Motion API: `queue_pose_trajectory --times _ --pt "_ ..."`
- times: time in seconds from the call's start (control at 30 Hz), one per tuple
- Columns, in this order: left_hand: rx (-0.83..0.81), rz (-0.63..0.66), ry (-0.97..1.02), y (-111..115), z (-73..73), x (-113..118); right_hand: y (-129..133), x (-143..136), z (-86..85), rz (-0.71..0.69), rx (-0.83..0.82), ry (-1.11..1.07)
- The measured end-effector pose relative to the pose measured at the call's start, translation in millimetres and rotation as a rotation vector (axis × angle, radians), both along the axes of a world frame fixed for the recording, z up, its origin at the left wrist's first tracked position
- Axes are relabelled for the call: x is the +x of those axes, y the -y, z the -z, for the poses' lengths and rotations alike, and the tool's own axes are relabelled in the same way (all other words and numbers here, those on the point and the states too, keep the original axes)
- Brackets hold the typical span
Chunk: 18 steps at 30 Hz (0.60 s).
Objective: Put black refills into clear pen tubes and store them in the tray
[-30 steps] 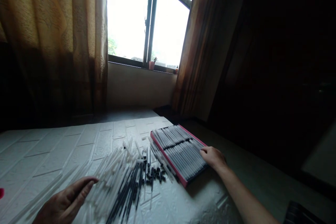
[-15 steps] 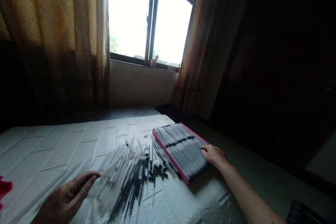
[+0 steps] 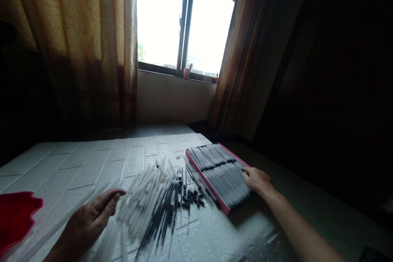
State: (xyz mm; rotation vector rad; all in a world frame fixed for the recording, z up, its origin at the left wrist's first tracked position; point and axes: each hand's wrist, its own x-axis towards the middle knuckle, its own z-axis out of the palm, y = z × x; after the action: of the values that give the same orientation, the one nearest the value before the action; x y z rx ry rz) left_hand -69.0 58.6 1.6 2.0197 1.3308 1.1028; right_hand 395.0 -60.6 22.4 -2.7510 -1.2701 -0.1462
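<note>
My right hand (image 3: 258, 180) is at the right edge of a shallow pink-rimmed box (image 3: 207, 182), fingers together over the pens; what they pinch is hidden. Inside, slim pens (image 3: 225, 182) with pale barrels lie side by side in two rows, dark ends along the middle. My left hand (image 3: 87, 223) is low at the left, fingers curled and thumb laid along them; whatever it may hold cannot be made out. Just right of it spreads a pile of clear plastic tubes (image 3: 139, 200). Thin black rods (image 3: 159, 213) and small black caps (image 3: 193, 198) lie between the pile and the box.
A red scalloped container (image 3: 18, 219) stands at the left edge. White brick-patterned sheeting (image 3: 101, 151) covers the table. Beyond are a window (image 3: 184, 20), curtains (image 3: 70, 41) and a pink cup (image 3: 186, 73) on the sill.
The view has swung slightly left, so everything sits further right and more of the red container shows. Both hands keep nearly the same places beside the pile and the box.
</note>
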Motion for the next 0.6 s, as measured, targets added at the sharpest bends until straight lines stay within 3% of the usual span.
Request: queue_pose_trajectory --times 0.17,0.33,0.43,0.6 --pt "0.080 0.076 -0.010 -8.4 18.5 -3.9 -12.6 -24.1 -19.5 -0.129 0.073 0.035" --pt "0.198 0.082 -0.044 -19.5 28.9 -9.0 -32.0 -76.2 -34.5 -0.379 0.147 0.055" --pt "0.200 0.107 -0.082 -23.2 32.6 -12.2 -44.6 -112.8 -32.7 -0.505 0.154 0.046" --pt "0.203 0.033 -0.151 -21.1 33.9 -12.9 -68.8 -160.7 -15.1 -0.616 0.121 0.018"
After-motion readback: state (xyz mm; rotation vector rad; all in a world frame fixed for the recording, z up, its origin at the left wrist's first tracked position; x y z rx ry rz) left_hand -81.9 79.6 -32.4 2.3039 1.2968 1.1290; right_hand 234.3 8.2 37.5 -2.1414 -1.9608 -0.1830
